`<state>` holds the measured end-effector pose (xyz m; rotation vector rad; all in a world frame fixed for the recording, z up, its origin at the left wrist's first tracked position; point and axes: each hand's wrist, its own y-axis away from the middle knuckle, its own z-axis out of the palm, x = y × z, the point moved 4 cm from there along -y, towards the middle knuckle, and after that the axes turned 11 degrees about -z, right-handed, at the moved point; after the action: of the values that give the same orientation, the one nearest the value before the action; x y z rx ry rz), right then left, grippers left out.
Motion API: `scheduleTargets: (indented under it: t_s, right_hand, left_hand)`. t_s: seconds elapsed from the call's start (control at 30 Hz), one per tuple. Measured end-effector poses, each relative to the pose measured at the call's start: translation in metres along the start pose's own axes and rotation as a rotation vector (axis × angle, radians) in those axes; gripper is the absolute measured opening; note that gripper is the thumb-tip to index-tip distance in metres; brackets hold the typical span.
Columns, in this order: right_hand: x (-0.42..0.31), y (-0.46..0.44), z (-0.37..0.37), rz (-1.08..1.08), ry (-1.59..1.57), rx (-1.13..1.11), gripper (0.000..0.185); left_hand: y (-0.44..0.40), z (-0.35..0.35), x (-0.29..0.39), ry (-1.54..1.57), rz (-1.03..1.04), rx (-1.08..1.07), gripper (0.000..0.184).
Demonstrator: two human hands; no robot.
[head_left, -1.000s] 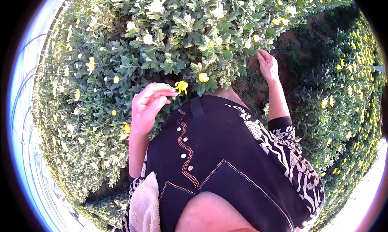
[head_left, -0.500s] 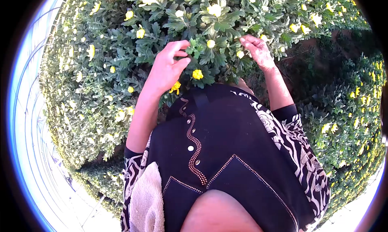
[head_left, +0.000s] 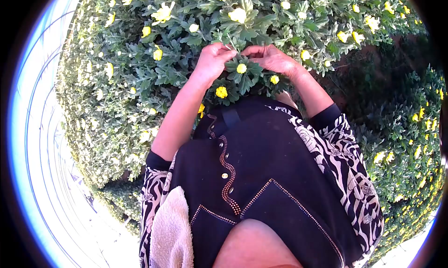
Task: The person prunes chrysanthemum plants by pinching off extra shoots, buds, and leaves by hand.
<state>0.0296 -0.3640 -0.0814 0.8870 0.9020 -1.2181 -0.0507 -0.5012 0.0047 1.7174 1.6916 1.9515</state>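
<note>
My left hand (head_left: 215, 62) is closed in a pinch at a leafy chrysanthemum shoot (head_left: 237, 45), thumb and forefinger pressed together. From the other side my right hand (head_left: 271, 61) reaches in, its fingers curled at the same spot; whatever is between them is too small to make out. Just below the fingertips, nearer my body, sits a yellow chrysanthemum bud (head_left: 241, 68) over green leaves. A fuller yellow flower (head_left: 221, 92) is below my left wrist, and another small bud (head_left: 275, 79) is under my right hand.
Dense chrysanthemum plants (head_left: 126, 67) with yellow and pale blooms surround my hands. A large pale bloom (head_left: 237, 15) stands beyond them. At the right runs a dark shaded soil gap (head_left: 373, 72) between rows. Curved greenhouse ribs (head_left: 44, 104) show at the left.
Both hands have come together from either side of the plant. My left hand moved right and closed into a pinch; my right hand moved left to meet it.
</note>
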Motion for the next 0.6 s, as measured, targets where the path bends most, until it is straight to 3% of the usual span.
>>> scheduleTargets:
  t_s: [0.1,0.23,0.27,0.3,0.37,0.4,0.43,0.5,0.53,0.6]
  right_hand:
    - [0.002,-0.006,-0.01,0.01,0.195,-0.061,0.016]
    - [0.019,-0.012,-0.003,0.032,-0.135,-0.053,0.014]
    - [0.038,-0.016,-0.007,0.072,-0.207,-0.015,0.019]
    - [0.019,-0.014,-0.007,0.088,0.305,-0.071,0.022]
    - [0.024,-0.02,-0.011,0.126,0.404,0.028,0.031]
    - [0.051,-0.031,-0.016,0.238,0.116,0.102,0.041]
    - [0.054,-0.038,-0.018,0.242,0.115,0.096,0.041]
    - [0.059,-0.046,-0.023,0.35,0.694,-0.022,0.053]
    - [0.06,-0.049,-0.022,0.351,0.697,-0.023,0.053]
    - [0.059,-0.05,-0.022,0.465,0.996,-0.029,0.045]
  left_hand:
    - [-0.001,-0.002,-0.016,-0.015,0.037,0.061,0.022]
    - [0.017,0.004,-0.018,-0.002,0.127,-0.056,0.017]
    - [0.023,0.005,-0.017,-0.018,0.137,-0.138,0.025]
    - [0.029,0.008,-0.014,-0.053,0.161,-0.222,0.036]
    - [0.037,0.014,-0.017,-0.213,0.349,-0.289,0.041]
    - [0.046,0.016,-0.008,-0.529,0.487,-0.267,0.042]
    - [0.051,0.02,-0.008,-0.463,0.476,-0.29,0.033]
    - [0.046,0.022,-0.009,-0.519,0.572,-0.343,0.022]
    - [0.045,0.021,-0.01,-0.517,0.575,-0.342,0.022]
    - [0.041,0.02,-0.013,-0.546,0.466,-0.374,0.017]
